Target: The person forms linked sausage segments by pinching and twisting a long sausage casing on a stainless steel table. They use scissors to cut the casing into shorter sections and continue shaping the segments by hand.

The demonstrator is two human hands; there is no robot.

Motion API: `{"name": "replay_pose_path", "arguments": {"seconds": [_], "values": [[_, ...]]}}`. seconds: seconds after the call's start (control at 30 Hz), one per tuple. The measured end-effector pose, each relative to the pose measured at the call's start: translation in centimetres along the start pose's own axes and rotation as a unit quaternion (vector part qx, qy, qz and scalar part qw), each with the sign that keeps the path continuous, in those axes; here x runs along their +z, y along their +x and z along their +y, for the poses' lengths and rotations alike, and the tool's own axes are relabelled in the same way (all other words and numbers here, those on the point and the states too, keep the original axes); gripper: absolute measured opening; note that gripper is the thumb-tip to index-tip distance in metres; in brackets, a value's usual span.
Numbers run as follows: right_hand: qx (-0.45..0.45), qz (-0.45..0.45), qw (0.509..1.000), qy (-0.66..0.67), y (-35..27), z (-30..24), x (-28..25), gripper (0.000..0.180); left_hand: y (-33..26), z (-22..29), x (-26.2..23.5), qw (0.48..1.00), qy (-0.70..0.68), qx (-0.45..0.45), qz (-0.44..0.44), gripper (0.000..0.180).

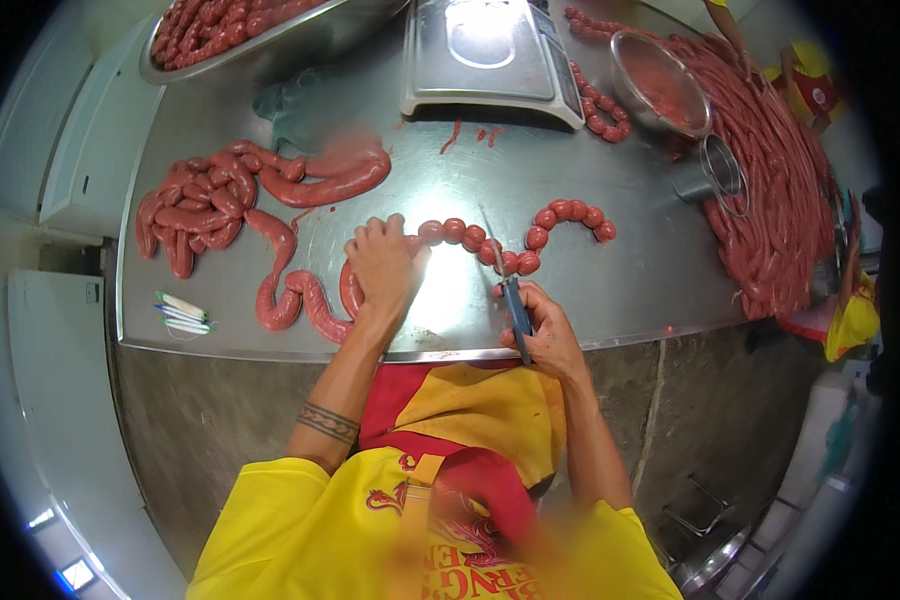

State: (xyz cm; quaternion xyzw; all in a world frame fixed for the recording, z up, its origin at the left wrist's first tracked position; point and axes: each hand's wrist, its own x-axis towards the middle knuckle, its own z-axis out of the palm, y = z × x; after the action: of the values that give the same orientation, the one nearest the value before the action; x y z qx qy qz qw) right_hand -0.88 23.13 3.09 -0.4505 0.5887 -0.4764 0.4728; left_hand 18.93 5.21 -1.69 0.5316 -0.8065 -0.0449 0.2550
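While hands (383, 262) touch sausage (453, 231), blue-handled blade (516, 306)

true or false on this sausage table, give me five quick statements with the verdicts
1. The right hand holds a bladed tool. True.
2. The left hand is on the sausage strand. True.
3. The chain of small round links is to the left of the left hand. False: the round links curve away to its right.
4. The scale stands on the steel table, farther back than both hands. True.
5. The slim pen-like sticks lie beside the scale. False: the slim pen-like sticks lie near the table's front edge, toward its left end.
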Motion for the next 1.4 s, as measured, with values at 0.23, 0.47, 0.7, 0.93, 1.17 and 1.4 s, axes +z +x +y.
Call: {"name": "replay_pose_path", "arguments": {"seconds": [0.23, 0.47, 0.7, 0.93, 1.17, 1.4], "values": [[0.266, -0.182, 0.934, 0.154, 0.5, 0.0, 1.8, 0.069, -0.6, -4.0, -2.6, 0.992, -0.063, -0.014, -0.104, 0.03], [0.355, -0.224, 0.904, 0.082, 3.2, 0.4, 4.7, 0.091, -0.8, -4.7, -3.3, 0.981, -0.082, -0.053, -0.169, 0.025], [0.36, -0.223, 0.906, 0.013, 5.3, -1.6, 6.8, 0.092, -1.5, -5.1, -5.1, 0.984, -0.081, -0.012, -0.158, 0.026], [0.312, -0.227, 0.911, 0.147, 6.6, 0.0, 6.9, 0.059, -1.5, -5.9, -6.5, 0.986, -0.119, -0.013, -0.117, 0.026], [0.252, -0.179, 0.871, 0.383, 5.3, 1.2, 7.0, 0.072, -0.3, -7.6, -7.0, 0.975, -0.078, -0.049, -0.204, 0.037], [0.171, -0.099, 0.913, 0.358, 4.0, 1.2, 1.1, 0.064, 2.8, -6.2, -5.7, 0.964, -0.19, 0.072, -0.173, 0.078]]}}
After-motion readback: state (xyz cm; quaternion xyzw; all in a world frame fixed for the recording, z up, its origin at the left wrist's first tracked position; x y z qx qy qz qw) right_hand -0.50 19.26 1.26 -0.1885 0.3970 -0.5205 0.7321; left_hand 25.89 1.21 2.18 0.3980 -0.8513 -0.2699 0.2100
